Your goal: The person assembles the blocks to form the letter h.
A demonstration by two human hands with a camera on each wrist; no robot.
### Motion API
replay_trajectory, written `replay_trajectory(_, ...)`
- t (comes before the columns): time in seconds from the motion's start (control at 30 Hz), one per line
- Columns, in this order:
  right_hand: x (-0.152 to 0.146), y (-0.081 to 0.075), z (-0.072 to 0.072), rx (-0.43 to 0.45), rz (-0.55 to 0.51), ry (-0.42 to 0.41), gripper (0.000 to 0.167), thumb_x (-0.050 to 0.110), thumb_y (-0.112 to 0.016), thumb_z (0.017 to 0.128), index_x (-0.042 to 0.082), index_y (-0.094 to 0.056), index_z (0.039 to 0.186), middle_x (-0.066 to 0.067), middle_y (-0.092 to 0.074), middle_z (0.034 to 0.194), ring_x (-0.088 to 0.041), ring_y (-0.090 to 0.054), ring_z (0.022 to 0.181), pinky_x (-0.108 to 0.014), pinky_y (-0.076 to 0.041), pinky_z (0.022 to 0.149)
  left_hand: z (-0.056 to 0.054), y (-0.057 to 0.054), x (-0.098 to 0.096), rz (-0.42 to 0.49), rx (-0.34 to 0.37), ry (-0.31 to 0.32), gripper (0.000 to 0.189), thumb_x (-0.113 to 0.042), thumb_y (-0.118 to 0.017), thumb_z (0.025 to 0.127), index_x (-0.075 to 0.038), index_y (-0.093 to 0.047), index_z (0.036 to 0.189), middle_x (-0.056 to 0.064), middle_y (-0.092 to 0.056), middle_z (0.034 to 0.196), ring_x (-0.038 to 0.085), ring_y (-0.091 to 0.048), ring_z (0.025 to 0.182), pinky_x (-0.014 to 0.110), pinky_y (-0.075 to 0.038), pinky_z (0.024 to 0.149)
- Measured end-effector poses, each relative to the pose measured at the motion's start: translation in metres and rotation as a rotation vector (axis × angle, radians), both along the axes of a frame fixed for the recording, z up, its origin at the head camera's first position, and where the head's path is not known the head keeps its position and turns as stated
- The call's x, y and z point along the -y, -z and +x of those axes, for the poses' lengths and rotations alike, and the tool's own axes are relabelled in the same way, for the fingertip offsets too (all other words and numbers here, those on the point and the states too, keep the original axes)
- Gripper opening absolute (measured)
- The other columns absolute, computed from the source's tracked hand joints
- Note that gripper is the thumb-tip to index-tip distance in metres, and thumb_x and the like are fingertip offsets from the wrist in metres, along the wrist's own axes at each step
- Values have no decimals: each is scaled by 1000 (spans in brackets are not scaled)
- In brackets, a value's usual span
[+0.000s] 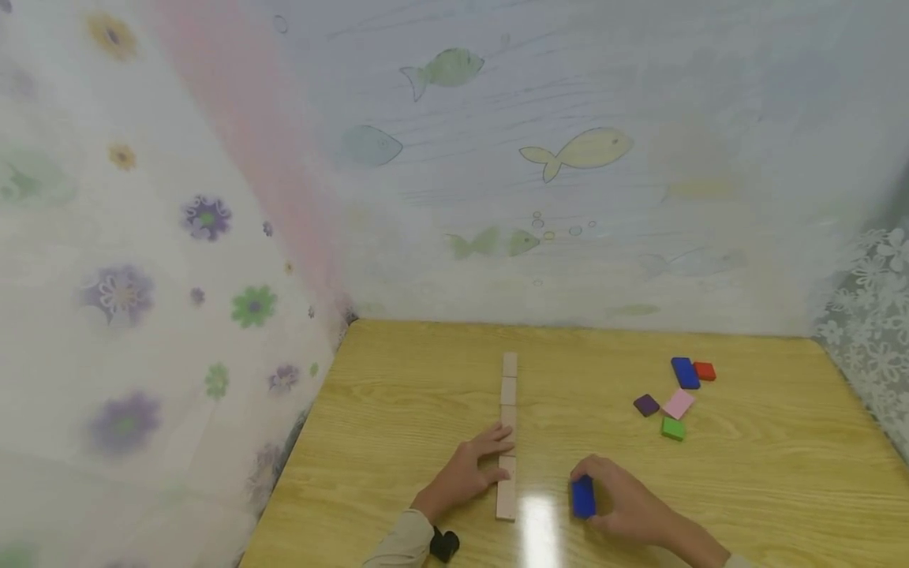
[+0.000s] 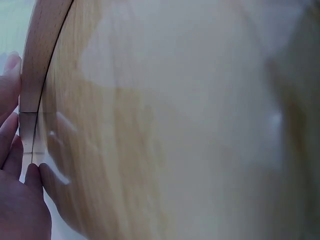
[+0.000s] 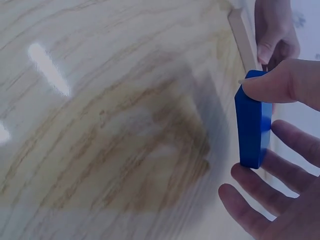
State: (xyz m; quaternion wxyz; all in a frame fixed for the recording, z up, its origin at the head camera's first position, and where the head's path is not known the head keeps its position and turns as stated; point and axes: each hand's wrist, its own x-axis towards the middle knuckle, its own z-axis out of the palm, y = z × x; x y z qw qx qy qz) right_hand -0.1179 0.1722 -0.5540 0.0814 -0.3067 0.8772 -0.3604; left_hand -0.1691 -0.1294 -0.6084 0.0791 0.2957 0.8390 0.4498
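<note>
Several plain wooden blocks lie end to end in a straight row on the table, running away from the person. Along the left side of this row, my left hand touches the blocks with its fingers and thumb extended. The left wrist view shows its fingertips against the wooden row. To the right of the row, my right hand pinches a blue block between thumb and fingers. In the right wrist view the blue block is held by its ends, thumb on one and fingertips at the other.
At the table's right lie a blue block, a red block, a purple block, a pink block and a green block. A black object is by the left wrist. Patterned walls border the wooden table.
</note>
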Motion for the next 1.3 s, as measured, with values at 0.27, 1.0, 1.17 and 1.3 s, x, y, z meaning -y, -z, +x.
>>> replay_trajectory(0.27,5,3,5,-18,6,3,50,7,-76,65,13,-58,112,6,-55,114,-24,-54,108,-48,-50,88,1,-2,-1,-8,14,-5,46,-25,-68,87,-12,-58,130,-5,-38,148,15,-23,141,47,-24,112)
replay_trajectory(1.0,13,15,17,-166,66,16,50,10,-79,61,17,-60,108,7,-54,110,-13,-53,99,-35,-53,80,1,-6,-1,7,9,16,46,-24,-67,87,-9,-57,130,-1,-37,148,17,-23,141,44,-25,112)
replay_trajectory(1.17,12,18,21,-228,80,26,50,10,-78,61,17,-60,108,6,-54,111,-12,-52,98,-35,-53,79,3,-5,-1,-6,16,6,46,-25,-67,88,-10,-57,130,-2,-37,148,16,-23,141,44,-25,112)
replay_trajectory(1.3,12,18,22,-231,91,47,50,10,-77,62,17,-60,108,6,-55,112,-14,-52,100,-39,-52,81,2,-5,-2,0,4,9,46,-22,-67,88,-8,-57,130,0,-38,148,19,-24,141,45,-26,111)
